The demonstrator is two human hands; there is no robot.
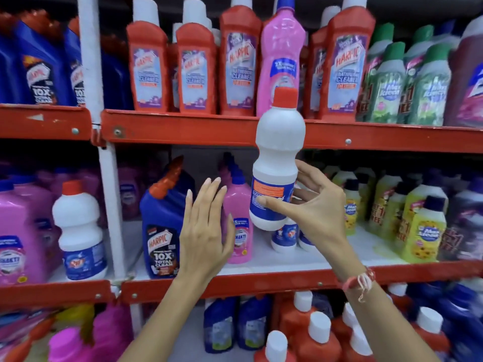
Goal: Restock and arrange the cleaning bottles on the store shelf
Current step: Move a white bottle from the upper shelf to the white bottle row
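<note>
My right hand [312, 202] grips a white bottle with a red cap and blue label [278, 142], held upright in the air in front of the middle shelf [261, 278]. My left hand [205, 226] is open, fingers apart, its fingertips against a pink bottle [239, 220] that stands on the middle shelf. Behind the held bottle, low on the shelf, stand two more white bottles with blue labels [285, 236]. A blue Harpic bottle with a red angled cap [163, 226] stands left of my left hand.
Red Harpic bottles [194, 69] and a pink bottle [282, 56] fill the upper shelf, green ones [428, 84] to the right. Yellow-green bottles [420, 226] crowd the middle shelf's right. A white upright post [111, 199] divides bays; another white bottle [79, 231] stands left of it. Red and blue bottles sit below.
</note>
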